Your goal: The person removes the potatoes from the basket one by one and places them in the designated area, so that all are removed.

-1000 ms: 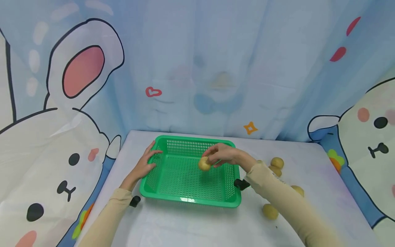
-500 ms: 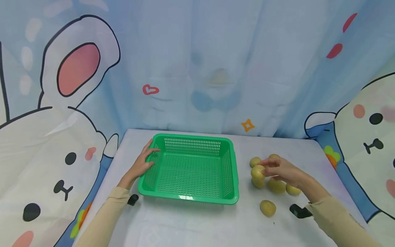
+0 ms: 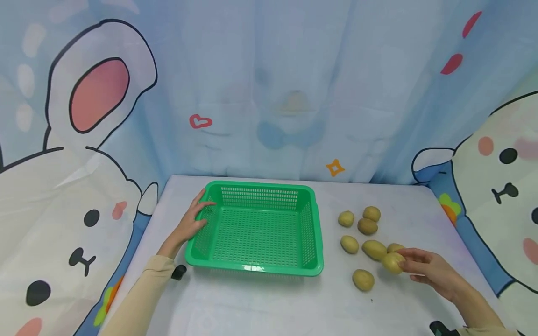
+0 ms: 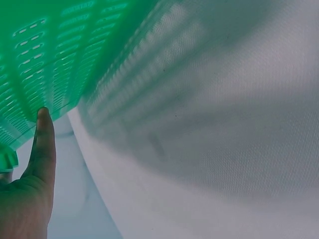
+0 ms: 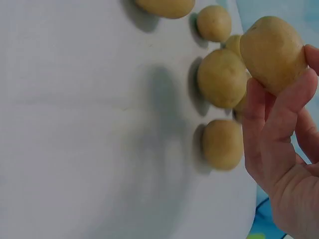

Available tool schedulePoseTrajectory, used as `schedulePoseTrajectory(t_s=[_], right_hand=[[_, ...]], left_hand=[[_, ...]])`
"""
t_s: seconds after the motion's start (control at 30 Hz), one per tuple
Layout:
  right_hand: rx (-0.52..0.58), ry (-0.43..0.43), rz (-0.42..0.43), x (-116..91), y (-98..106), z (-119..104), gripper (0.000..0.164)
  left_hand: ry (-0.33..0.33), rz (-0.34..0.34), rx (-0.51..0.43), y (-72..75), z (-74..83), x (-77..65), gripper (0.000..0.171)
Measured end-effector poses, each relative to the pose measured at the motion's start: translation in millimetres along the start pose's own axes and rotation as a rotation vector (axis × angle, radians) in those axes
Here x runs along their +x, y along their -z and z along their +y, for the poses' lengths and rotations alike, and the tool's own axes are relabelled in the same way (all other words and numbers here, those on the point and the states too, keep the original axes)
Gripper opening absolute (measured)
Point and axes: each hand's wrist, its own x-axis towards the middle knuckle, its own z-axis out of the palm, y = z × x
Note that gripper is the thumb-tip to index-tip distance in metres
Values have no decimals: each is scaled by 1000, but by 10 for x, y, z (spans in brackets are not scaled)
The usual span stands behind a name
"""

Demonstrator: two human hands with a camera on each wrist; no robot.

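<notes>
My left hand (image 3: 191, 225) holds the left rim of a green plastic basket (image 3: 254, 270), with some fingers over the edge. In the left wrist view, one straight finger (image 4: 45, 144) lies against the basket's perforated outer wall (image 4: 55, 59). At the right of the table my right hand (image 3: 435, 270) pinches a potato (image 3: 392, 263) between thumb and fingers. The right wrist view shows this held potato (image 5: 273, 55) raised off the cloth. Several other potatoes lie near it, among them one (image 3: 374, 250) just left of the hand and one (image 3: 363, 280) nearer the front.
Between the basket and the right hand, more potatoes (image 3: 367, 226) are scattered on the white tablecloth (image 3: 269, 308). Behind the table's far edge hangs a blue curtain (image 3: 235, 70) with cartoon rabbits. A black wrist strap piece (image 3: 441, 329) shows below the right hand.
My right hand has carried the potato from over the basket rightward to the loose potatoes, then farther right and toward the front. The left hand stays at the basket's rim.
</notes>
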Motion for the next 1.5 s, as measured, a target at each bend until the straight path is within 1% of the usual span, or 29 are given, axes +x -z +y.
schedulePoseTrajectory(t_s=[0.1,0.23,0.33,0.37,0.43,0.47,0.57,0.6,0.63,0.67,0.7,0.83,0.9,1.03,1.1,1.17,1.2,1.3,1.4,1.5], right_hand=[[75,-47,28,-93,12,203,55],[210,-123,65,-191,-5,425,35],[267,-171,97,-243,-41,532,33],[276,-191,104,-256,-60,556,38],[284,-224,114,-277,-109,594,55],[291,-238,124,-282,-139,610,62],[290,-260,147,-254,-225,645,84],[284,-256,153,-239,-248,649,88],[281,-255,165,-217,-267,650,88],[277,-254,175,-196,-283,649,89],[268,-250,179,-174,-295,643,91],[243,-239,190,-105,-309,601,91],[226,-230,181,-78,-307,586,93],[192,-207,151,-35,-271,555,83],[166,-178,128,-13,-238,541,78],[152,-165,126,10,-205,524,72],[138,-154,117,17,-186,523,72],[117,-154,119,35,-141,519,72],[95,-151,114,40,-91,503,76],[56,-141,115,30,-27,461,78]], left_hand=[[4,3,3,9,11,-38,58],[-4,4,7,19,14,-60,57],[-9,6,16,18,8,-56,57],[-8,7,16,16,5,-54,57],[-9,13,14,10,12,-56,57],[-2,15,9,10,57,-61,57],[4,19,-5,49,273,-94,55],[7,23,-8,59,338,-102,54],[11,25,-9,67,382,-106,54],[15,27,-8,71,398,-107,53],[9,31,-5,73,366,-102,54],[7,44,17,37,94,-49,56],[9,40,27,43,18,-28,56],[16,27,31,76,-14,4,56],[16,22,29,85,-20,14,56],[16,19,32,90,-20,22,57],[16,16,34,88,-21,29,57],[21,12,44,82,-17,46,57],[23,11,62,85,-16,63,57],[11,9,83,85,-9,82,55]])
